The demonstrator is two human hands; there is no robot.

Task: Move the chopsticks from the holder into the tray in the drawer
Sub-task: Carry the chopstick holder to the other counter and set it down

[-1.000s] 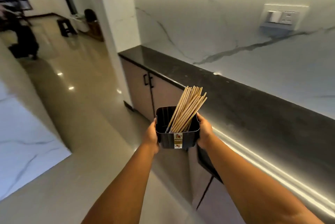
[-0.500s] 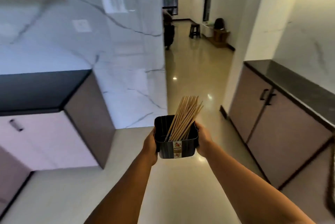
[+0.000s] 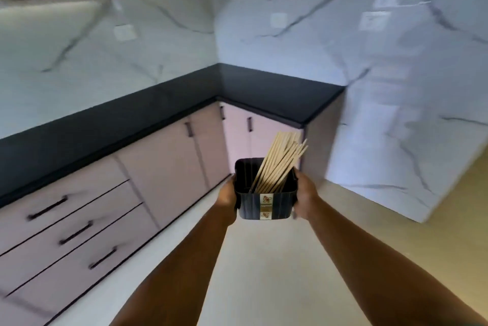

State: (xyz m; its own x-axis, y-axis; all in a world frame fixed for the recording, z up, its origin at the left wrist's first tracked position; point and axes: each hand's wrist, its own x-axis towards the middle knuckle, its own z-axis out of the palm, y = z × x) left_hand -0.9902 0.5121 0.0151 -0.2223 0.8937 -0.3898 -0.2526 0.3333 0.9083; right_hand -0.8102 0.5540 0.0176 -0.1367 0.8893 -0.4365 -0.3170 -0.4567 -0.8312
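I hold a black square holder [image 3: 265, 205] in front of me at chest height, well above the floor. My left hand [image 3: 228, 197] grips its left wall and my right hand [image 3: 305, 197] grips its right wall. A bundle of several pale wooden chopsticks [image 3: 280, 162] stands in it, leaning up and to the right. A small label runs down the holder's front face. Three drawers [image 3: 66, 230] with black bar handles are stacked at the lower left, all closed. No tray is in sight.
An L-shaped black countertop [image 3: 277, 93] runs along the marble walls, with pale cabinet doors [image 3: 169, 156] below it. A marble-clad panel [image 3: 396, 114] stands at the right. Light floor [image 3: 250, 273] stretches beneath my arms. The view is blurred by motion.
My view has swung left from the hallway to the corner counter and the drawers. Both hands keep the same grip on the holder; the chopsticks have not shifted.
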